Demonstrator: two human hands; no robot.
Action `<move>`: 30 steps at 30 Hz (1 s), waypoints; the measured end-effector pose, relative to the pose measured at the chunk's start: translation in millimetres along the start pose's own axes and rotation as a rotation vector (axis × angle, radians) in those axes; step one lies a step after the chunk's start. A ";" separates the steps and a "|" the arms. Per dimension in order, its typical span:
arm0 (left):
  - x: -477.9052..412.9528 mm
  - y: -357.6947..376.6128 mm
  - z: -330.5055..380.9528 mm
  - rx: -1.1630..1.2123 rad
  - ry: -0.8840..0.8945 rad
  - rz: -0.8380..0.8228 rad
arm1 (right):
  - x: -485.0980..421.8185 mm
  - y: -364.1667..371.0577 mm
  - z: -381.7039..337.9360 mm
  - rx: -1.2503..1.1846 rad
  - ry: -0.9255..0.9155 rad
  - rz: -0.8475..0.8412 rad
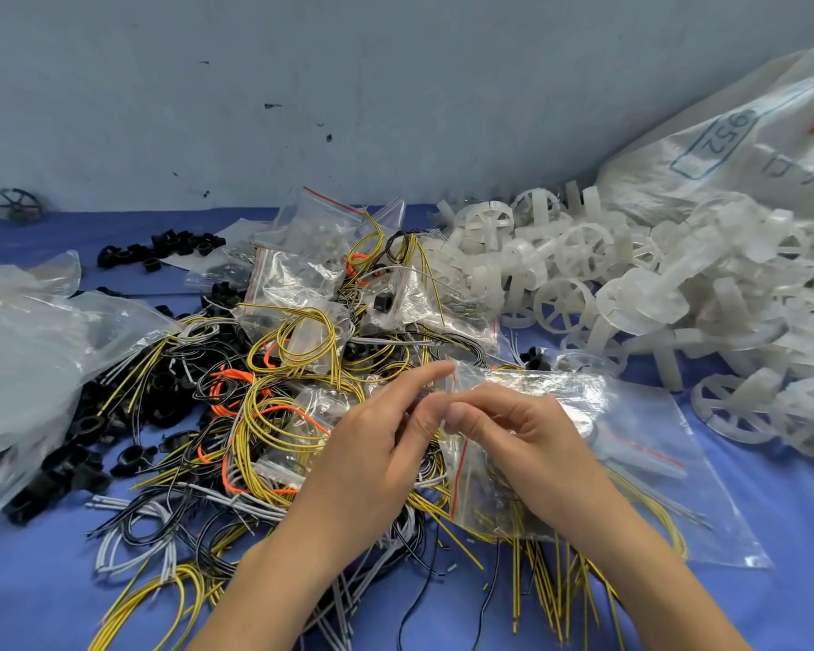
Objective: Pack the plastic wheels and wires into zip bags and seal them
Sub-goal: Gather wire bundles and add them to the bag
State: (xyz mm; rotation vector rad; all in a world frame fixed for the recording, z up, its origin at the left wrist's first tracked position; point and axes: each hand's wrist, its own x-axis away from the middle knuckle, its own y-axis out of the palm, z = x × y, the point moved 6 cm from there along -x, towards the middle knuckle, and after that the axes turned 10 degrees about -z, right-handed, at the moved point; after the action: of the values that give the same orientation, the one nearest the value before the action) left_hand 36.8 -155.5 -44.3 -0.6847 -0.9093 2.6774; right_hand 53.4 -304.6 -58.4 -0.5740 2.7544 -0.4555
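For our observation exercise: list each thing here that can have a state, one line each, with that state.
zip bag: held over the wires, pinched at its red-lined mouth.
left hand: pinches the bag's mouth.
right hand: pinches the bag's mouth.
wires: loose, tangled.
white wheels: loose heap, unpacked.
filled zip bags: piled behind the wires.

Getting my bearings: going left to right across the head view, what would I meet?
Large clear bag, wire tangle, left hand, right hand, white plastic wheels.
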 end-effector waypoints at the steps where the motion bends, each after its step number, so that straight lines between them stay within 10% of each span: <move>1: -0.4 1.7 -0.3 0.055 -0.002 -0.019 | 0.1 -0.6 -1.2 0.003 -0.006 0.017; 9: -6.0 1.2 -15.1 0.403 -0.152 -0.044 | 4.6 -28.3 2.8 -0.229 0.022 0.303; 23: 1.1 -40.8 -39.5 0.188 -0.273 0.265 | 7.0 4.8 11.3 0.648 0.259 0.183; 30: -0.4 -43.0 -37.5 0.290 -0.293 0.195 | 7.8 -8.0 15.0 0.436 0.236 0.260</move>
State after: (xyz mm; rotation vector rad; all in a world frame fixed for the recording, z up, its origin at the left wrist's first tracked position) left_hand 58.7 -102.8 -43.6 -0.3378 -0.5142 3.0539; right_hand 54.4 -318.6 -70.8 -0.0564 2.7556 -1.0760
